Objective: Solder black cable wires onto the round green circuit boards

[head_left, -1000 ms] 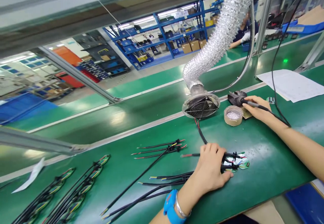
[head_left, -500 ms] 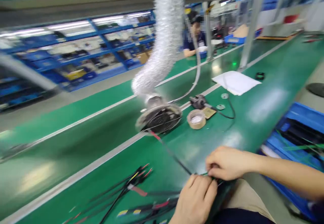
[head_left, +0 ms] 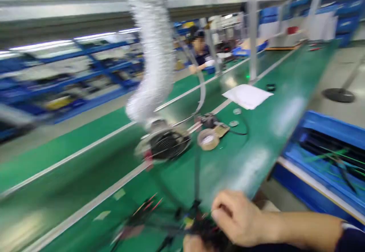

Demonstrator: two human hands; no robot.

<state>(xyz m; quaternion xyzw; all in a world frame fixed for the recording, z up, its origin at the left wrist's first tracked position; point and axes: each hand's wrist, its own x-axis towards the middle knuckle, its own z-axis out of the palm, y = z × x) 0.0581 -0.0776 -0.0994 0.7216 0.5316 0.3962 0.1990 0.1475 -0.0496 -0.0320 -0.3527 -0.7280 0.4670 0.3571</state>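
A bundle of black cables point(head_left: 207, 227) with coloured ends is at the bottom centre, smeared by motion. My left hand point(head_left: 195, 243) is mostly cut off by the lower edge; it appears closed around the bundle's near side. Just to the right, my right hand point(head_left: 238, 216) has curled fingers, thumb against forefinger, beside the bundle. What it pinches, if anything, is hidden. Blurred cable strands rise from the bundle towards the extraction hood. More black cables with red tips point(head_left: 148, 204) lie on the green bench point(head_left: 242, 168) to the left.
A silver flexible duct point(head_left: 155, 46) ends in a round hood point(head_left: 168, 144) above the bench. Behind it are a tape roll point(head_left: 208, 139), a dark device and a white sheet point(head_left: 246, 96). A blue bin point(head_left: 327, 122) with black parts stands right. A co-worker point(head_left: 199, 52) sits across the line.
The view has swung right. The cable bundle has come up between my hands, with strands swinging above the bench. My left hand has dropped towards the lower edge; my right hand stays curled.
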